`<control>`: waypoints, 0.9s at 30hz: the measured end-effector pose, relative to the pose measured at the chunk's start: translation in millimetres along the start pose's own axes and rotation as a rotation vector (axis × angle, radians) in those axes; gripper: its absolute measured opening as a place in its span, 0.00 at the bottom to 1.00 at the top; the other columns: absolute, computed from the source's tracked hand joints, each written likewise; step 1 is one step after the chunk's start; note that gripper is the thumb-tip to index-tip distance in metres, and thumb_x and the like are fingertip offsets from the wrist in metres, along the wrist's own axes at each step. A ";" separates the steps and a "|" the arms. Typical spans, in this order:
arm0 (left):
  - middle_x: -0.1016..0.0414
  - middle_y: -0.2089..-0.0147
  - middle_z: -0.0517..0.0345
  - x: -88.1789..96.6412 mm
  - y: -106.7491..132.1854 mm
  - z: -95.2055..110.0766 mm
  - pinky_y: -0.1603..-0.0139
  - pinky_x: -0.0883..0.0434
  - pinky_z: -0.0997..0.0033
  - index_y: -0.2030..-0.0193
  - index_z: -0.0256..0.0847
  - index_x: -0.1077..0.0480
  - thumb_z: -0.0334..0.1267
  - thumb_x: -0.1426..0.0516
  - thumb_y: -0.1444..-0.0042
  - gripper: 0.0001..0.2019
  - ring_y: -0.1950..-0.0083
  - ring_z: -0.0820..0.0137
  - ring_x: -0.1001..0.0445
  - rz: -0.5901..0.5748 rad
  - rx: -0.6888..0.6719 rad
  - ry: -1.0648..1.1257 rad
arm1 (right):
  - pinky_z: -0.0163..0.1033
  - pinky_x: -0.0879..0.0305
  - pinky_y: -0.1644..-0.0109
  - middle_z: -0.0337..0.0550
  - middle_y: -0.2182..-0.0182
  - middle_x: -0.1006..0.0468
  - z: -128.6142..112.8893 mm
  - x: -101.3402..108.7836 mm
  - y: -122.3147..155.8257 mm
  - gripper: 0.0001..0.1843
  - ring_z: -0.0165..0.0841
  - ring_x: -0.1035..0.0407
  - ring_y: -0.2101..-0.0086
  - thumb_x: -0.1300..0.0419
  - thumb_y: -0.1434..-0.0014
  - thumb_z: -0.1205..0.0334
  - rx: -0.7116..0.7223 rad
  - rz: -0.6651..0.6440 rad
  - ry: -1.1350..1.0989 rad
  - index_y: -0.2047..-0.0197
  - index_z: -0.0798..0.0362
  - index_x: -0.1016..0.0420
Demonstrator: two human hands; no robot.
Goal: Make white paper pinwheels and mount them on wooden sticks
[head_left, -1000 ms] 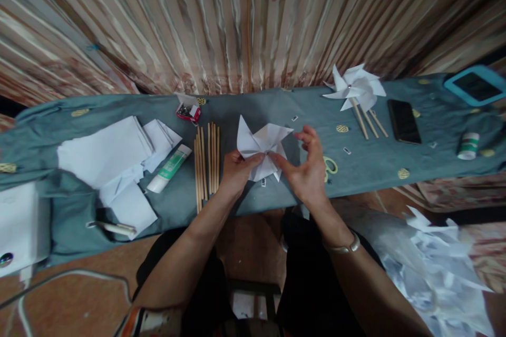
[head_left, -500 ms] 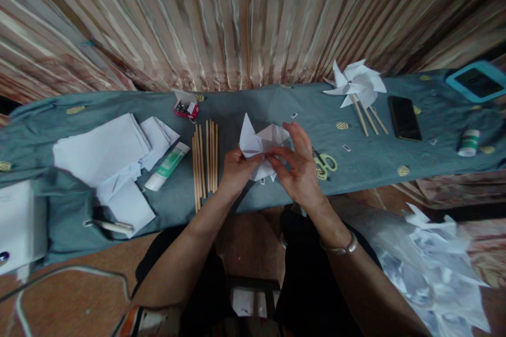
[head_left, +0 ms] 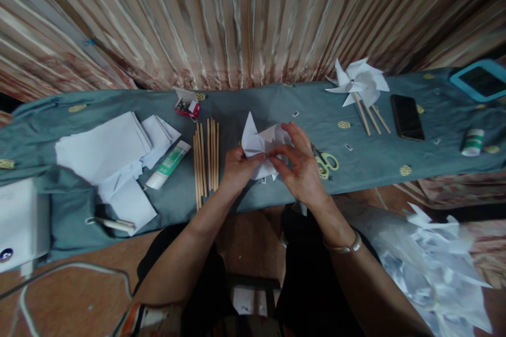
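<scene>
A white paper pinwheel [head_left: 251, 139] with folded blades is held over the near middle of the table. My left hand [head_left: 238, 168] grips it from the left, thumb pressed near its centre. From the right, my right hand [head_left: 297, 166] pinches at the same centre with thumb and index finger; any pin there is too small to make out. Left of my hands lie several wooden sticks [head_left: 207, 158] and a small red box of pins [head_left: 187, 105] with its lid up. Green-handled scissors [head_left: 329, 162] rest just right of my right hand, partly hidden by it.
White paper sheets [head_left: 103, 147] and a glue tube [head_left: 168, 165] lie at left, beside a white box-like device [head_left: 23, 221]. Finished pinwheels [head_left: 361, 81], a phone [head_left: 407, 117], a small bottle [head_left: 472, 142] and a blue-framed tablet [head_left: 482, 80] are at right. A bag of pinwheels [head_left: 435, 263] stands lower right.
The view has shifted slightly. Both hands stay at the pinwheel's centre, with the right fingers still pinching there.
</scene>
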State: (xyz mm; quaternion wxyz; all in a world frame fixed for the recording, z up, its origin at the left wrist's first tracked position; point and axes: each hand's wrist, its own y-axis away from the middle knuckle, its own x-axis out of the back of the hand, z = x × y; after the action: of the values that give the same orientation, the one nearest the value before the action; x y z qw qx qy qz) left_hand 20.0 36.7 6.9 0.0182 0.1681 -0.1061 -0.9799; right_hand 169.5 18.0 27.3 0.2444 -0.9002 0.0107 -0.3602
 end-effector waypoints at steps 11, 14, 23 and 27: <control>0.20 0.72 0.60 0.1 0.7 4.6 0.67 0.29 0.72 0.71 0.38 0.22 0.33 0.33 0.63 0.08 0.72 0.71 0.26 0.007 0.010 -0.049 | 0.60 0.56 0.28 0.38 0.31 0.43 -2.1 0.5 0.2 0.04 0.45 0.57 0.30 0.41 0.40 0.62 -0.016 -0.089 0.006 0.65 0.48 0.24; 0.20 0.72 0.60 2.1 -1.8 6.2 0.68 0.29 0.71 0.71 0.38 0.22 0.34 0.33 0.65 0.10 0.73 0.70 0.26 0.037 0.032 -0.021 | 0.62 0.55 0.29 0.39 0.32 0.41 -3.7 7.1 0.0 0.04 0.46 0.56 0.30 0.40 0.41 0.62 -0.027 -0.088 0.007 0.67 0.49 0.24; 0.19 0.70 0.58 13.1 -9.6 5.3 0.65 0.28 0.69 0.73 0.38 0.22 0.33 0.30 0.69 0.12 0.70 0.69 0.24 0.143 0.045 0.164 | 0.61 0.45 0.33 0.50 0.40 0.30 39.7 22.0 18.0 0.05 0.48 0.45 0.35 0.41 0.42 0.63 -0.116 -0.052 0.173 0.68 0.51 0.23; 0.19 0.70 0.57 9.5 -6.5 5.2 0.65 0.29 0.70 0.73 0.38 0.22 0.33 0.30 0.69 0.12 0.70 0.69 0.24 0.121 0.066 0.186 | 0.60 0.43 0.34 0.50 0.41 0.28 38.0 18.2 18.5 0.06 0.47 0.40 0.37 0.41 0.41 0.63 -0.134 -0.054 0.150 0.66 0.51 0.22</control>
State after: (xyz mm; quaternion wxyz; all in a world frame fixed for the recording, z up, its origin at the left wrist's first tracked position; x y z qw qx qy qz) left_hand 9.4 43.4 7.2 0.0815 0.2521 -0.1462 -0.9531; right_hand 210.7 14.6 7.1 0.1722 -0.8851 0.0286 -0.4314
